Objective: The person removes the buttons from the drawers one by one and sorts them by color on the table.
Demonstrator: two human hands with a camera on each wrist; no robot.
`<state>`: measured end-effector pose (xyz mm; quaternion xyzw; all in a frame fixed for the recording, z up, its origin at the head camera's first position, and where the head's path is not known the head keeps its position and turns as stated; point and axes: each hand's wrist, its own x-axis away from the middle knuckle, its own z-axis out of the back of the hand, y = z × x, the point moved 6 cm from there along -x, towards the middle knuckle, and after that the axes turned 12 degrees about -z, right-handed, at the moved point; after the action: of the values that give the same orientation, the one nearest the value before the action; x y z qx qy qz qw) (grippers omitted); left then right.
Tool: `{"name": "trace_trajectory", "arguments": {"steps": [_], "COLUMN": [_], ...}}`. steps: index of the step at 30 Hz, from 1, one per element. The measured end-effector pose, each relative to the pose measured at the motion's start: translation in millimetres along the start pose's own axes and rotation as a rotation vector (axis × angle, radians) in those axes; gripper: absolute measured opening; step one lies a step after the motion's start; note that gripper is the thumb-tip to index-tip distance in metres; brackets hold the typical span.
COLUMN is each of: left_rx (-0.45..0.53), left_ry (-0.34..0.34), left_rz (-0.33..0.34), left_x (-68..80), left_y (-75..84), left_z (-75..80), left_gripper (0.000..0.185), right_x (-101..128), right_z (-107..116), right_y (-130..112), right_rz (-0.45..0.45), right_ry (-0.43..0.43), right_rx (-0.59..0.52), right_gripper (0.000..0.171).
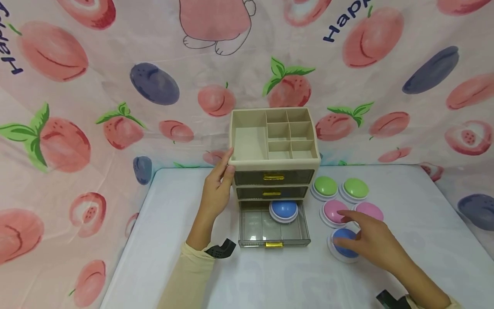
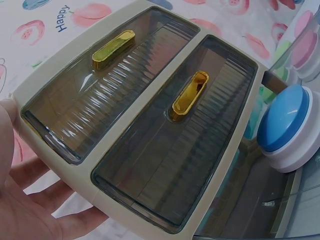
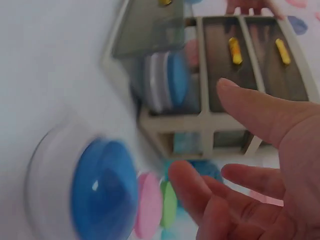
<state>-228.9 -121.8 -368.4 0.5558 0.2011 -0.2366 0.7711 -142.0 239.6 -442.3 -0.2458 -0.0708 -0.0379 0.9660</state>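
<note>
From the head view, the left hand [image 1: 217, 187] rests with straight fingers against the left side of the organizer [image 1: 274, 159], steadying it on the bench [image 1: 166, 240]. The bottom drawer [image 1: 274, 227] is pulled out with one blue button [image 1: 283, 210] inside. The right hand [image 1: 366, 240] hovers, fingers relaxed and spread, over a second blue button [image 1: 344, 246] lying on the bench right of the drawer; whether it touches the dome I cannot tell. Two pink buttons [image 1: 334, 211] and two green ones [image 1: 325, 186] sit behind. The left wrist view shows the two shut drawers with gold handles [image 2: 189, 95] and the left palm [image 2: 20, 210] at the frame. The right wrist view, blurred, shows the blue button [image 3: 102, 192] close beneath open fingers [image 3: 200, 200]. It looks light, rigid and smooth; the dome is probably slippery, so the white rim seems the better place to pinch.
</note>
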Motion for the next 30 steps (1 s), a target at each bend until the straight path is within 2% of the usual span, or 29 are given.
{"name": "trace_trajectory", "arguments": {"steps": [5,8,13,18,21,25,28,30], "left_rx": [0.007,0.005,-0.002,0.002,-0.002,-0.002,0.005,0.004], "left_ry": [0.002,0.0,-0.002,0.002,0.0,0.0,0.004,0.005], "left_rz": [0.001,0.01,0.015,0.008,0.005,0.0,-0.004,-0.007], "left_x": [0.0,0.0,0.0,-0.4,-0.8,-1.1,-1.2,-1.2], "left_y": [-1.2,-0.9,-0.8,-2.6,-2.9,0.1,2.5,3.5], "left_z": [0.0,-0.3,-0.1,0.4,0.4,0.8,1.3,0.8], "left_gripper": [0.048,0.048,0.048,0.048,0.048,0.048,0.048,0.047], "right_x": [-3,-6,-11,-15,-16,-19,-21,-23], "right_z": [1,-3,-16,-30,-38,-50,-60,-65], "right_y": [-27,-42,-64,-85,-96,-108,-113,-116], "right_rz": [0.081,0.113,0.177,0.259,0.311,0.34,0.309,0.281], "right_ry": [0.044,0.041,0.035,0.086,0.163,0.268,0.287,0.277], "right_rx": [-0.112,-0.165,-0.224,-0.241,-0.174,0.001,0.147,0.205], "right_gripper": [0.067,0.062,0.052,0.042,0.043,0.051,0.062,0.071]}}
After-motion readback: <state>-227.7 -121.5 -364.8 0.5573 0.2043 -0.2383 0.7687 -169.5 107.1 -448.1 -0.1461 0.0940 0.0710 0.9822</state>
